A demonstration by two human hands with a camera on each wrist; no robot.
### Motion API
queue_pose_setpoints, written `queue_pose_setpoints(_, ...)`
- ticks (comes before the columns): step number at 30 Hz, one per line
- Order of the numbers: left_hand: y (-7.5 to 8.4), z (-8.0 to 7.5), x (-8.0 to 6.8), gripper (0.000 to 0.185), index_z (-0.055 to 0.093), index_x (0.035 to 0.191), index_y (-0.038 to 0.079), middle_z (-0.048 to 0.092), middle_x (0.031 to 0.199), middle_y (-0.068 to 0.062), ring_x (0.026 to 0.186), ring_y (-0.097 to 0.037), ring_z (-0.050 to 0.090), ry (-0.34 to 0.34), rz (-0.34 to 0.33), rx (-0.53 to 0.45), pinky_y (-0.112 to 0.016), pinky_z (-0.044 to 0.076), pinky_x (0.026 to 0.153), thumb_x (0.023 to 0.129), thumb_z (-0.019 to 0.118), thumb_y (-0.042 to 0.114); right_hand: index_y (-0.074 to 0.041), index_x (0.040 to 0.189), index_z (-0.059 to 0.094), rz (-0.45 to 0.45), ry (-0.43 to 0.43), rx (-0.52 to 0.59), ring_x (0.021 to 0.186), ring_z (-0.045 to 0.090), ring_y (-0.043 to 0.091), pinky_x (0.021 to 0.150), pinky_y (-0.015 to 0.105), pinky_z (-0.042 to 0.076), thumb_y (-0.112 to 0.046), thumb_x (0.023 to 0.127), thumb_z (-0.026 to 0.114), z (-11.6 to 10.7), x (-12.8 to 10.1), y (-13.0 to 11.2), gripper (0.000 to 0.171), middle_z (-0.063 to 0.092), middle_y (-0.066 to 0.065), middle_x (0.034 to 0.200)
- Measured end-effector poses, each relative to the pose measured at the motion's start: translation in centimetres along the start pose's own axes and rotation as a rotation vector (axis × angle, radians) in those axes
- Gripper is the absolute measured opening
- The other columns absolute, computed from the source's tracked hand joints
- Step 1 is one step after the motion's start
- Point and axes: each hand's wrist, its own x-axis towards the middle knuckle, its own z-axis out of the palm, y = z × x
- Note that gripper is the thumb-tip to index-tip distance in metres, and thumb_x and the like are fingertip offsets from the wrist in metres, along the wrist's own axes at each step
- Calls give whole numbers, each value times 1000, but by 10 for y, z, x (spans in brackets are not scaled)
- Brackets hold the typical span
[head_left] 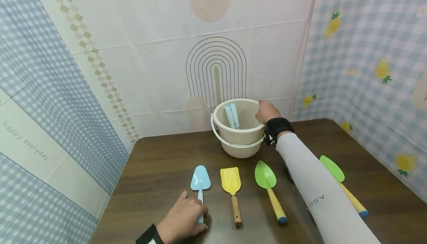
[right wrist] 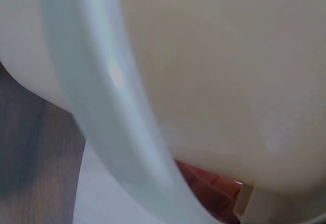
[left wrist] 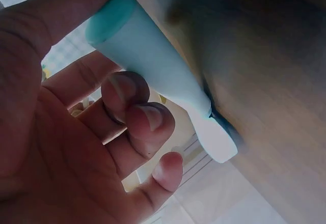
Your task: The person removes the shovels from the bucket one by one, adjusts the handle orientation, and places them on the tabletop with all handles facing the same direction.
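On the counter (head_left: 160, 155), at seven o'clock, the left hand (head_left: 181, 221) curls its fingers (left wrist: 137, 119) and thumb round the handle of a blue trowel (head_left: 200, 179), which lies flat with its blade pointing to twelve. Just right of it lie a yellow spade (head_left: 231, 181) and a green scoop (head_left: 265, 175). At twelve o'clock stands a bucket (head_left: 238, 140) with two blue handles inside; the right hand (head_left: 267, 111) grips its rim at three o'clock. Another green scoop (head_left: 331, 168) lies at four, beyond the sleeve.
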Motion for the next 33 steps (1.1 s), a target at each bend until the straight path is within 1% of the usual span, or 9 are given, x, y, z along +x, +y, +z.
queue_pose_setpoints(5,1,-2,0,28,68,76,29,60,71,16,66,0,52,6,2,12,-30,27,70,75,89,48,2,149,46,9,-2,9,118,61,42,106,56,49,-3,96,49,-1,-2,-1,54,60,28,138)
queue_pose_setpoints(10,1,-7,2,28,72,84,29,60,72,16,65,1,48,-24,-2,-12,-30,26,70,76,88,51,2,149,46,10,0,11,116,62,42,104,55,50,-3,95,48,-2,-1,1,54,60,28,138)
queue_pose_setpoints(14,-1,-18,8,34,78,96,27,65,75,15,64,1,46,-27,-5,-29,-29,25,68,81,82,57,3,149,45,5,-3,11,117,62,42,104,56,50,-3,95,49,-2,-1,1,54,60,29,137)
queue_pose_setpoints(17,-7,-31,20,36,79,101,24,66,75,13,64,1,48,10,7,-22,-28,27,67,86,78,56,2,151,43,9,-12,8,119,62,43,105,56,50,-3,96,50,0,1,1,56,60,29,138)
queue_pose_setpoints(20,-16,-47,39,31,78,101,21,69,78,11,68,-2,55,86,50,8,-27,34,67,90,76,51,1,151,43,19,-14,9,119,61,43,105,56,49,-3,96,50,0,2,2,56,60,29,139)
queue_pose_setpoints(25,-35,-83,80,20,78,104,18,74,88,5,78,-11,64,232,143,32,-28,47,69,93,77,35,1,150,44,27,-5,12,118,62,42,104,55,50,-2,96,52,-1,1,5,55,61,28,138)
queue_pose_setpoints(28,-48,-105,109,11,76,101,17,73,87,4,78,-13,63,286,209,32,-29,51,70,96,74,26,1,151,44,32,-3,14,116,63,41,103,54,51,-2,96,53,0,1,4,55,61,27,137)
queue_pose_setpoints(30,-57,-118,127,9,76,102,15,74,89,3,80,-14,66,315,245,31,-31,54,73,97,72,20,1,151,45,34,-2,11,115,64,40,102,53,52,-2,97,53,1,2,3,55,62,27,136)
queue_pose_setpoints(33,-68,-137,154,13,76,108,11,77,96,-1,86,-17,69,334,266,28,-34,58,79,97,71,15,0,151,45,39,-2,10,116,64,40,101,53,53,-3,97,54,3,4,2,55,62,27,137)
